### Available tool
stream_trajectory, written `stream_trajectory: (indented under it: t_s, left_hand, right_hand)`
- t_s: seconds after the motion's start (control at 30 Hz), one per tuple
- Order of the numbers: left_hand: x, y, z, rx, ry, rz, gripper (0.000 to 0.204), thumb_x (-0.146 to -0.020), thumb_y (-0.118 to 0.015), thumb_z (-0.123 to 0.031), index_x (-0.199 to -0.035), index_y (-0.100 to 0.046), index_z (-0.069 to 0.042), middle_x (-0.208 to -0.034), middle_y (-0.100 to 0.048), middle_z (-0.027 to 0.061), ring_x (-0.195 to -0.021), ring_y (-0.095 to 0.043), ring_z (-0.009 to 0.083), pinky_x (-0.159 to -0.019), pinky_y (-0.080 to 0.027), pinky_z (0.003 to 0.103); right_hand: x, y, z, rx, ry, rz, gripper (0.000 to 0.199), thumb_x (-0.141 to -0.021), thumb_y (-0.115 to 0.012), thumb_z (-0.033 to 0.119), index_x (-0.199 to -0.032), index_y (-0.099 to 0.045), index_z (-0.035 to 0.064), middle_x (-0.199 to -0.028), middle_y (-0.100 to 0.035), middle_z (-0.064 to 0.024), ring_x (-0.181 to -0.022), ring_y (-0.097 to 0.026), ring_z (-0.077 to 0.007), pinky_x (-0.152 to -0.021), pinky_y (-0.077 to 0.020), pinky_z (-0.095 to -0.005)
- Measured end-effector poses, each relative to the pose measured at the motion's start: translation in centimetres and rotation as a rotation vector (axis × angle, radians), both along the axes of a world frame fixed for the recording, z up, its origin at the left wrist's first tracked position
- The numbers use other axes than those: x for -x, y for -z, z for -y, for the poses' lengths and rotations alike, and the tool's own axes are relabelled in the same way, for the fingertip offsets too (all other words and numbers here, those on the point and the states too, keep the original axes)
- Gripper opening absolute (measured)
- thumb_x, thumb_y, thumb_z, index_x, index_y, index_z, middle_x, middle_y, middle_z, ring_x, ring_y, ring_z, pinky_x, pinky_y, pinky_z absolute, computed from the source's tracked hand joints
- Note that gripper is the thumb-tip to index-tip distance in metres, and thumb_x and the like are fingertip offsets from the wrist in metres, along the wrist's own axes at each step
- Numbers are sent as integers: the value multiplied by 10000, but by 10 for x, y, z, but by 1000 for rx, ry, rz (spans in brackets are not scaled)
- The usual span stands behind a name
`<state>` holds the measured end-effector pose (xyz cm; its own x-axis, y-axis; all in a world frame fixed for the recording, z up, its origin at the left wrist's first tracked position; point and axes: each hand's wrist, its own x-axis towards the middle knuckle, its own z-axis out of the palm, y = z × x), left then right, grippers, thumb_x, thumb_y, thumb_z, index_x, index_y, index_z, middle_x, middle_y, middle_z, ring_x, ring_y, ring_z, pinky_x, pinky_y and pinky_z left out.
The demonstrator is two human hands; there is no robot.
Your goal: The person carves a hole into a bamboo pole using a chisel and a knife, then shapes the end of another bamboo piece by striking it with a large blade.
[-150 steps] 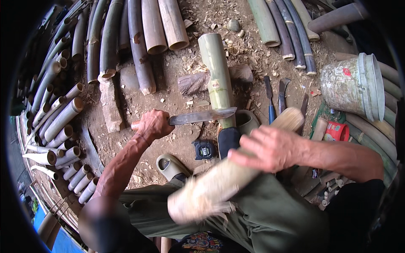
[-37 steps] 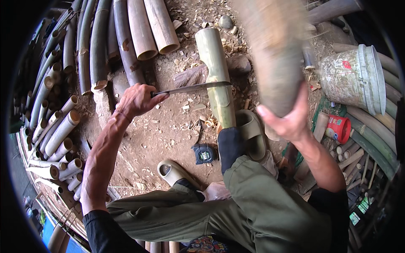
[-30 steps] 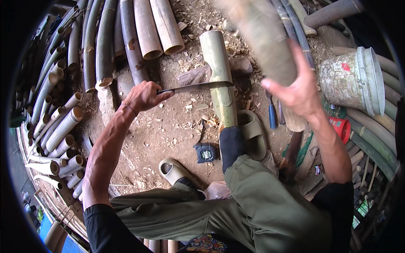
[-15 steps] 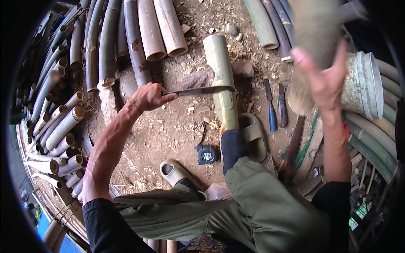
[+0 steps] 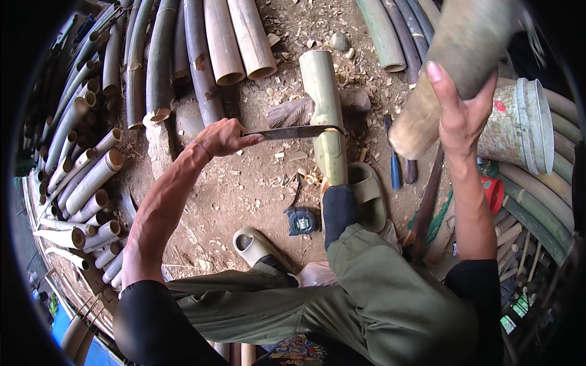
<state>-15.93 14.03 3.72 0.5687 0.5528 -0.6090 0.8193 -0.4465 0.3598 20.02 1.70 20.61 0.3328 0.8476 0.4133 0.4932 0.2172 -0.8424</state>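
Newly tilted to the right of the bamboo [image 5: 325, 91], the club [image 5: 467, 52] in your right hand's [image 5: 466, 122] curled fingers leaves the knife [image 5: 293, 132], clasped by your left hand [image 5: 223, 139], unstruck.

Your left forearm [image 5: 160, 210], bare, slants up and to the right from a bent elbow low on your left side. The left wrist [image 5: 199, 150] turns slightly rightward, and your left hand [image 5: 223, 138] is closed in a firm fist: fingers [image 5: 233, 127] curled under, left thumb [image 5: 251, 140] laid out straight toward the right.

Your right forearm [image 5: 477, 204], bare too, rises nearly upright from its elbow, leaning a touch left toward the right wrist [image 5: 459, 157]. Your right hand [image 5: 462, 119] sits higher in view than the left, well apart from it, clasped with the right thumb [image 5: 441, 78] pointing up and left, spread wide from the other fingers, which are mostly hidden.
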Motion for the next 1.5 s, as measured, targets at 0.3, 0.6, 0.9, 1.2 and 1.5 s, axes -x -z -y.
stream_trajectory:
  t_s: [0.3, 0.6, 0.9, 1.2, 1.5]
  left_hand:
    - [-8, -23, 15, -20, 22, -87, 804, -808, -482, -815, -653, -697, -56, -570, -620, 157, -562, -641, 318, -581, -511, 438]
    - [4, -18, -3, -107, 68, -34, 713, -812, -516, -796, -530, -553, -142, -443, -477, -20, -394, -465, 131, -413, -405, 344]
    - [-5, -25, 26, -420, 63, 37, 591, -820, -616, -700, -615, -558, -148, -491, -438, -54, -408, -423, 119, -409, -350, 339]
    - [13, -15, 108, -732, 118, 433, 328, -654, -806, -206, -918, -634, -116, -857, -576, 47, -777, -573, 248, -726, -472, 389]
    - [5, -13, 113, -291, -118, 89, 292, -748, -761, -309, -873, -648, -71, -912, -580, 100, -794, -649, 323, -687, -524, 456]
  right_hand:
    - [7, 57, 51, 598, -284, 312, 1021, -682, -835, 226, -1523, -266, 120, -1428, -460, -246, -1243, -538, -402, -1051, -466, -443]
    - [-37, 25, 58, 229, -28, 37, 898, -759, -784, 257, -1434, -290, -68, -1301, -500, -213, -1183, -528, -279, -1023, -411, -385]
    - [-33, 63, 97, 413, -80, 67, 902, -732, -782, 316, -1418, -328, -53, -1297, -514, -181, -1180, -517, -252, -1036, -392, -373]
    - [-44, 63, 107, 417, -95, -36, 905, -733, -785, 315, -1423, -317, -39, -1292, -509, -168, -1178, -513, -247, -1037, -386, -372]
    - [-37, 41, 84, 619, -305, 102, 999, -682, -814, 276, -1468, -277, -25, -1333, -510, -227, -1244, -520, -302, -1067, -395, -392]
